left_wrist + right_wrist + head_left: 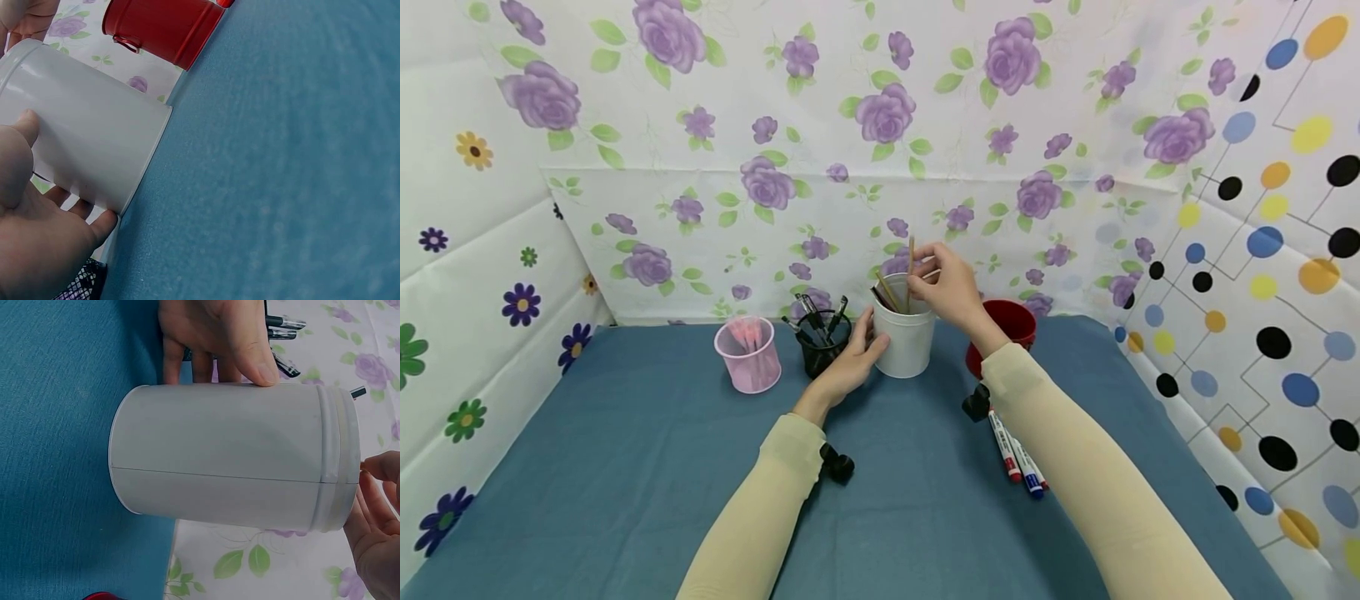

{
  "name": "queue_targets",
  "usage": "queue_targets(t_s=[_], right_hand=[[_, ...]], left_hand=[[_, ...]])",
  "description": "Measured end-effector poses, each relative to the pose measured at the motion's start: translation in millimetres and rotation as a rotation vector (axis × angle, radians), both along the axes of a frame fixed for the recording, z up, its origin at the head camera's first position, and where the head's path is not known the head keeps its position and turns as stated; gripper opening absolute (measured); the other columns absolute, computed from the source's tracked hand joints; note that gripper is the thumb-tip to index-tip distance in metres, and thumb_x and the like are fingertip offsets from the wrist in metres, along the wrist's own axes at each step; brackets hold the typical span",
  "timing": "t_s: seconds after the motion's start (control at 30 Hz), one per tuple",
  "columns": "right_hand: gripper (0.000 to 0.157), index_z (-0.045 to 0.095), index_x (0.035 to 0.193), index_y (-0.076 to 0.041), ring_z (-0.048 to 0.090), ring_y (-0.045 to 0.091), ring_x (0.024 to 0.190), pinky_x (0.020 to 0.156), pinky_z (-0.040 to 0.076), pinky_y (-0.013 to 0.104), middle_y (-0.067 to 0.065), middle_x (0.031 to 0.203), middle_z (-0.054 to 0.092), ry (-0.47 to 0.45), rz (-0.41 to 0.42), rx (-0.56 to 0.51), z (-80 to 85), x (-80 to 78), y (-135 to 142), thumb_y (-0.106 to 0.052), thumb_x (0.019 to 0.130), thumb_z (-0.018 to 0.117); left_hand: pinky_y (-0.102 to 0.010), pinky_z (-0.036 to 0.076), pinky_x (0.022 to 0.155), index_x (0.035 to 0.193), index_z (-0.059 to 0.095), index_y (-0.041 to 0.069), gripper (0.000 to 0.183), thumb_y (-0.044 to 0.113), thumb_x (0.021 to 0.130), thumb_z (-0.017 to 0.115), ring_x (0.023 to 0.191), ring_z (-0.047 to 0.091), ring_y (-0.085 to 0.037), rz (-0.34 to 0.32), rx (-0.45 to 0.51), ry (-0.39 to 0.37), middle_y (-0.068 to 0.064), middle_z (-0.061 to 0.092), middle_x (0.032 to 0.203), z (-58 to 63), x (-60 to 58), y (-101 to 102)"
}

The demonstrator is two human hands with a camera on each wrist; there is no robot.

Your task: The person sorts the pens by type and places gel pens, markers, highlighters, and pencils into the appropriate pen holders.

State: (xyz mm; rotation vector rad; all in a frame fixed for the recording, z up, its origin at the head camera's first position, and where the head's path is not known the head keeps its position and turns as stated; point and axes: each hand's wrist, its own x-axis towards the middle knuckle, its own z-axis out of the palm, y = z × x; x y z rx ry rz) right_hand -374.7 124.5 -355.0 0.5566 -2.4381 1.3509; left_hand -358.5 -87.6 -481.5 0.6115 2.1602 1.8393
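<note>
A white bucket (903,348) stands upright at the back middle of the table. My left hand (847,361) holds its left side, thumb on the front and fingers reaching round behind, as the left wrist view shows. Over the rim, my right hand (951,286) pinches a thin wooden pencil (912,252) between thumb and fingers. Its lower part stands inside the bucket. Beside it lean another tan pencil (887,291) and a dark one (881,298). In the right wrist view the right hand (379,519) is at the rim, the pencil mostly hidden by it.
Left of the bucket are a black mesh cup (822,360) of pens and a pink cup (752,372) of pink brushes. A red bucket (1011,321) stands to the right, partly behind my forearm. Several markers (1006,446) lie in front of it. Patterned cloth hangs behind.
</note>
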Motion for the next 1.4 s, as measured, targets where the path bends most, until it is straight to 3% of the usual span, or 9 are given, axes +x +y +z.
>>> queue_targets(t_s=[0.33, 0.6, 0.93, 1.1, 1.4], right_hand=[[0.031, 0.064, 0.131, -0.006, 0.075, 0.026, 0.087, 0.079, 0.065, 0.039, 0.012, 0.107, 0.074, -0.008, -0.016, 0.026, 2.4, 8.4, 16, -0.013, 0.102, 0.072], [0.023, 0.066, 0.126, -0.011, 0.076, 0.026, 0.092, 0.083, 0.063, 0.044, 0.01, 0.108, 0.073, -0.018, -0.005, 0.021, 5.3, 23.1, 37, -0.013, 0.103, 0.07], [0.028, 0.067, 0.129, -0.01, 0.074, 0.027, 0.1, 0.089, 0.061, 0.047, 0.01, 0.112, 0.074, 0.022, 0.01, 0.087, 4.4, 47.8, 62, -0.018, 0.103, 0.072], [0.029, 0.068, 0.13, -0.013, 0.074, 0.025, 0.1, 0.089, 0.061, 0.043, 0.009, 0.115, 0.074, 0.024, -0.006, 0.099, 1.4, 65.4, 76, -0.018, 0.102, 0.074], [0.033, 0.068, 0.131, -0.009, 0.074, 0.026, 0.102, 0.082, 0.055, 0.017, 0.009, 0.116, 0.073, 0.019, -0.071, 0.145, -9.4, 91.3, 109, -0.021, 0.102, 0.075]], left_hand=[[-0.058, 0.015, 0.13, 0.171, -0.01, 0.027, 0.083, 0.051, 0.113, 0.044, 0.165, 0.004, -0.03, -0.003, 0.007, 0.015, -0.006, -0.001, 0.179, -0.8, -0.6, 0], [-0.056, 0.016, 0.13, 0.171, -0.01, 0.029, 0.082, 0.049, 0.113, 0.044, 0.165, 0.003, -0.029, -0.002, -0.007, 0.005, -0.006, -0.002, 0.179, 2.7, 1.9, -2], [-0.056, 0.015, 0.131, 0.171, -0.01, 0.027, 0.085, 0.052, 0.113, 0.045, 0.165, 0.002, -0.027, -0.003, -0.02, 0.011, -0.004, -0.002, 0.179, 8.2, 1.4, 0], [-0.057, 0.015, 0.13, 0.171, -0.01, 0.03, 0.083, 0.051, 0.113, 0.045, 0.165, 0.003, -0.025, -0.007, -0.021, 0.025, -0.003, -0.001, 0.179, 14.7, 5.1, -1], [-0.059, 0.016, 0.13, 0.17, -0.012, 0.033, 0.085, 0.055, 0.112, 0.046, 0.165, 0.002, -0.026, -0.017, -0.07, 0.001, -0.003, -0.004, 0.179, 28.8, 12.0, -4]])
